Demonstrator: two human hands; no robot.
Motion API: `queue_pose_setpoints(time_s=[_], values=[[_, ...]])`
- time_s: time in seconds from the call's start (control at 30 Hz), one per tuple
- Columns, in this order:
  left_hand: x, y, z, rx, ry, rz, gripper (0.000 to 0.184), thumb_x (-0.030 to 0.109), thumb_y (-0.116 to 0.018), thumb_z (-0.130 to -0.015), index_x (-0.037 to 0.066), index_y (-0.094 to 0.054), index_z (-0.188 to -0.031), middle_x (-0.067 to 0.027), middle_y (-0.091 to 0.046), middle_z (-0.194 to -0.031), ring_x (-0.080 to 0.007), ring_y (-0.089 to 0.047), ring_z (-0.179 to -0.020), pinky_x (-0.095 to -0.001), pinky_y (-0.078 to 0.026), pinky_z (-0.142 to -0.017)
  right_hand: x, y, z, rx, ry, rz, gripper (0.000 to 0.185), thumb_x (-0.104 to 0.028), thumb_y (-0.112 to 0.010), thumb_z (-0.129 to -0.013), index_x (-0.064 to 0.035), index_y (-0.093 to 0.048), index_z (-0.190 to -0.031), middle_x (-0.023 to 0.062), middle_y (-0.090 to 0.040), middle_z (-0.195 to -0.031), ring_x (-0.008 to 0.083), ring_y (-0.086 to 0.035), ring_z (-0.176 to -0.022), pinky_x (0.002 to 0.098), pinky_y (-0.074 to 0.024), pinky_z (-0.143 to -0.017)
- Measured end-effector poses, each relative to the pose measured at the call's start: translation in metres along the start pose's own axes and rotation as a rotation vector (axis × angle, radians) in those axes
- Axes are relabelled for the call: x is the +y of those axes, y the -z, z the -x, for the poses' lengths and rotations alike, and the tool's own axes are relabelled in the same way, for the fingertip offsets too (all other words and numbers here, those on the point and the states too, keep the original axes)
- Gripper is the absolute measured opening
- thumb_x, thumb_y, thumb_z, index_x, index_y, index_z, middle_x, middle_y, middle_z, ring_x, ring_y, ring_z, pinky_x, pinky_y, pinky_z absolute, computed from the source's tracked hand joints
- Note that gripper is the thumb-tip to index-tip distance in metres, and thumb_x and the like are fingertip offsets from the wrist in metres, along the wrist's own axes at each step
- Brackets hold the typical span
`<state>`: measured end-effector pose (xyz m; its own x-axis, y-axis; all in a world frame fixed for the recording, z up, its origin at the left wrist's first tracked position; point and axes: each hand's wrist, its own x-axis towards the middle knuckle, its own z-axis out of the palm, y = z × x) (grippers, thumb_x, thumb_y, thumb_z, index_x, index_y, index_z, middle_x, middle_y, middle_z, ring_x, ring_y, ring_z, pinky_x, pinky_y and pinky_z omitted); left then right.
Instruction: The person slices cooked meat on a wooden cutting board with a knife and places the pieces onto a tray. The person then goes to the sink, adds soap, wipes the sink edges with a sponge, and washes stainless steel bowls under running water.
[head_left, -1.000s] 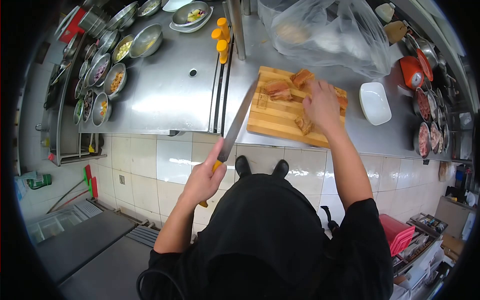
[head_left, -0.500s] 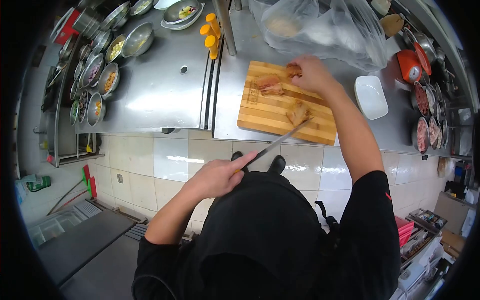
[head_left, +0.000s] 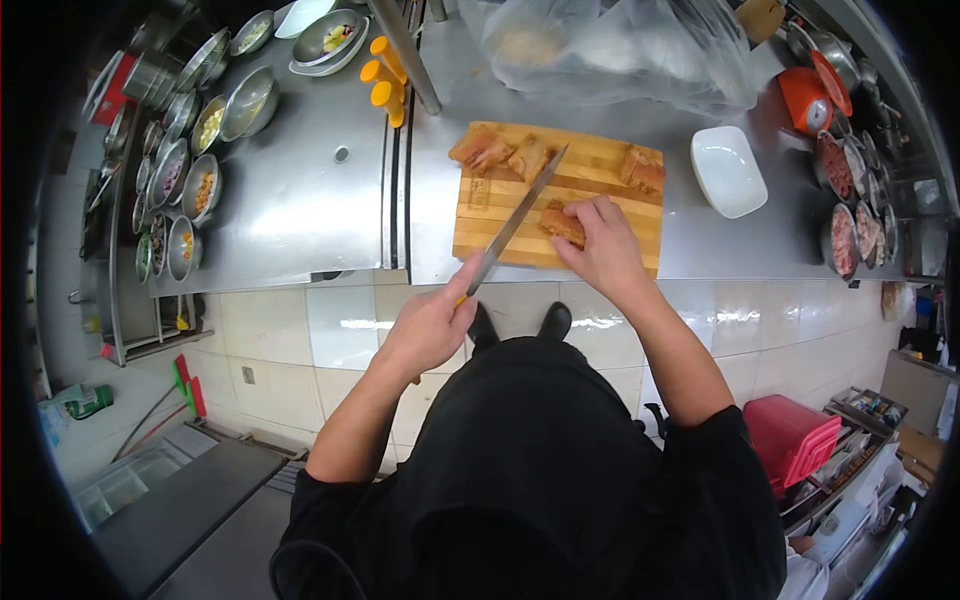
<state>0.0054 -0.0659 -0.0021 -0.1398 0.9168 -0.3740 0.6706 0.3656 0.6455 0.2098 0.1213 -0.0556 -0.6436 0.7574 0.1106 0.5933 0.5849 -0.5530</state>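
Note:
My left hand point(head_left: 430, 325) is closed around the handle of a long kitchen knife point(head_left: 520, 213). Its blade slants up across the cutting board point(head_left: 485, 230), tip near a piece of cooked-looking meat point(head_left: 528, 158). With bent fingers, my right hand point(head_left: 607, 245) grips a browned meat piece point(head_left: 563, 223) near the board's front edge, to the right of the blade. Another reddish meat piece point(head_left: 480, 150) lies at the back left corner of the wooden board, and one more meat chunk point(head_left: 641, 170) is at its right side.
A white dish point(head_left: 728, 172) stands right of the board. Behind lies a clear plastic bag point(head_left: 610, 60). Yellow-capped bottles point(head_left: 385, 85) stand by a metal post point(head_left: 405, 55). Metal bowls point(head_left: 248, 105) of chopped food line the left; bowls of raw meat point(head_left: 840, 242) and an orange scale point(head_left: 806, 103) are right.
My right hand has come from the board's back to its front and now grips a meat piece there. The knife has swung up and left. The meat pieces lie in different places.

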Motion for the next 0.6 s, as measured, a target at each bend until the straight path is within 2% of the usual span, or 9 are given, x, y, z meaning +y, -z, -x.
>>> queue_pose_setpoints(time_s=[0.1,0.2,0.3,0.43,0.53,0.6], values=[[0.015,0.007,0.004,0.018,0.0,-0.066,0.066,0.014,-0.054,-0.096,0.022,-0.027,-0.156,-0.0208,-0.063,-0.076,-0.0415,-0.062,-0.072,-0.0466,-0.049,-0.072,-0.002,0.0,-0.001,-0.003,0.031,-0.061,0.042,-0.021,-0.079,-0.074,-0.0034,-0.062,-0.109,0.0143,-0.057,-0.107,0.0341,-0.057,-0.104,0.0414,-0.0484,-0.091],[0.035,0.015,0.021,-0.005,-0.009,-0.167,0.066,0.013,-0.053,-0.095,0.02,-0.027,-0.156,-0.021,-0.061,-0.074,-0.0411,-0.061,-0.07,-0.0481,-0.049,-0.07,-0.002,0.006,-0.002,0.097,0.118,-0.1,0.034,-0.015,-0.073,-0.076,-0.0042,-0.061,-0.107,0.0138,-0.055,-0.11,0.0347,-0.054,-0.106,0.0423,-0.0482,-0.091],[0.051,0.018,0.036,-0.087,0.069,-0.26,0.067,0.012,-0.053,-0.095,0.019,-0.027,-0.156,-0.0216,-0.061,-0.072,-0.0416,-0.061,-0.069,-0.0492,-0.049,-0.069,0.001,0.006,-0.007,0.01,0.169,-0.14,0.037,-0.012,-0.074,-0.072,-0.0001,-0.06,-0.105,0.0158,-0.053,-0.111,0.0353,-0.054,-0.106,0.0402,-0.0476,-0.091],[0.062,0.023,0.061,-0.129,0.124,-0.291,0.068,0.012,-0.053,-0.094,0.019,-0.025,-0.156,-0.0223,-0.061,-0.073,-0.0428,-0.062,-0.071,-0.0511,-0.049,-0.069,0.005,-0.002,-0.013,0.032,0.193,-0.175,0.027,-0.007,-0.071,-0.072,-0.0028,-0.061,-0.097,0.0125,-0.055,-0.102,0.0335,-0.055,-0.101,0.04,-0.048,-0.088],[0.069,0.028,0.079,-0.164,0.181,-0.296,0.069,0.012,-0.053,-0.094,0.02,-0.024,-0.156,-0.0234,-0.063,-0.075,-0.0437,-0.063,-0.073,-0.0525,-0.048,-0.069,0.007,-0.004,-0.013,-0.009,0.179,-0.155,0.026,-0.008,-0.069,-0.074,-0.0058,-0.064,-0.1,0.0115,-0.057,-0.103,0.0331,-0.055,-0.102,0.0419,-0.0497,-0.089],[0.068,0.02,0.07,-0.162,0.194,-0.288,0.069,0.012,-0.052,-0.093,0.02,-0.024,-0.156,-0.0244,-0.063,-0.074,-0.045,-0.062,-0.072,-0.053,-0.049,-0.07,0.009,-0.008,-0.013,0.022,0.208,-0.178,0.025,-0.006,-0.07,-0.072,-0.0052,-0.062,-0.096,0.0112,-0.056,-0.099,0.033,-0.055,-0.097,0.0412,-0.0487,-0.085]])
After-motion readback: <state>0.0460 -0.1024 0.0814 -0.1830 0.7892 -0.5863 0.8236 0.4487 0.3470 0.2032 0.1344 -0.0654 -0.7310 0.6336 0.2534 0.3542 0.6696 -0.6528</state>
